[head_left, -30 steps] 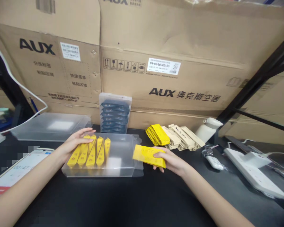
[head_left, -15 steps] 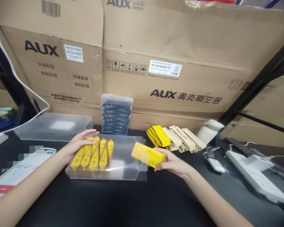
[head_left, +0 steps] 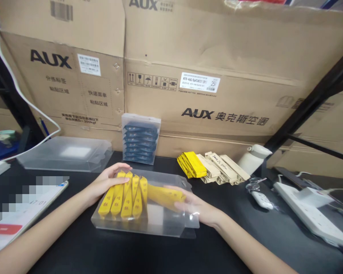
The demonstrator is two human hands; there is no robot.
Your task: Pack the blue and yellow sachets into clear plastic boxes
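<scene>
A clear plastic box (head_left: 171, 228) lies on the black table in front of me, its open end to the right. Several yellow packets (head_left: 121, 199) stand in a slanted row in its left part. My left hand (head_left: 110, 182) is closed around the box's far left side, the thumb on top by the packets. My right hand (head_left: 193, 207) reaches in at the open end, its fingers seen through the plastic. Pinched in it is another yellow packet (head_left: 164, 196), lying sideways inside the box, its left end near the row.
Behind stands a clear box of blue packets (head_left: 140, 140). A pile of yellow packets (head_left: 191, 164) and beige packets (head_left: 225, 169) lies right of it, near a white bottle (head_left: 254, 158). A power strip (head_left: 311, 213) is at right, a phone (head_left: 25, 217) at left, another clear box (head_left: 65, 154) behind.
My right hand has moved left and pushed the yellow packet from outside the opening into the clear box. The box and my left hand have shifted right and toward me.
</scene>
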